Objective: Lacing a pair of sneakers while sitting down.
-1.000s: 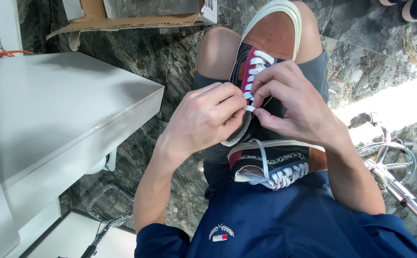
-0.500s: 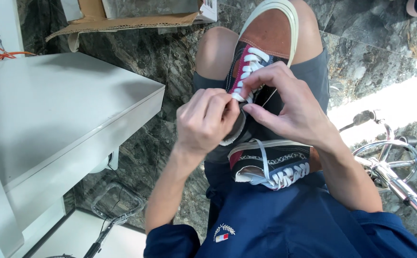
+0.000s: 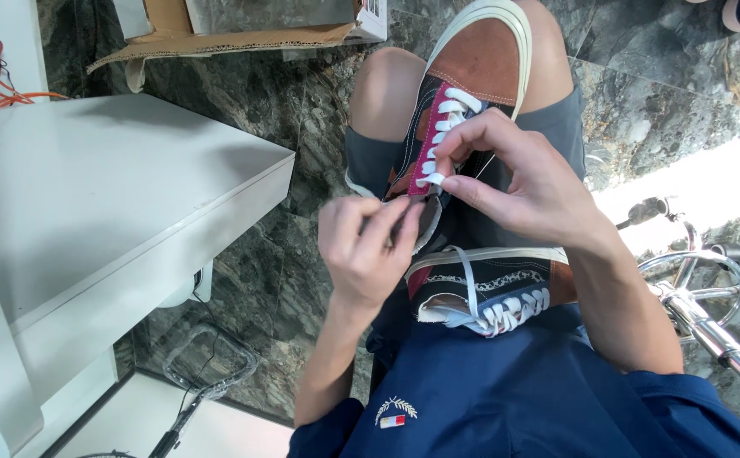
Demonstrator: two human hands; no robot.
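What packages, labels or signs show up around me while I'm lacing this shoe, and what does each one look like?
Cardboard box: top of the view, on the dark marble floor beyond the white table; brown, open flaps.
Label: on the box's right end; small, white with dark print.
Shirt emblem: on the navy shirt at the bottom; small white wreath over a red, white and blue patch.
No screens or signs.

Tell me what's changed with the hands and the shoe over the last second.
The left hand has pulled back from the right hand, down toward the body, pinching something I cannot make out. The right hand keeps its fingertips on the white lace. The sneaker stays on the lap, the second sneaker below it.
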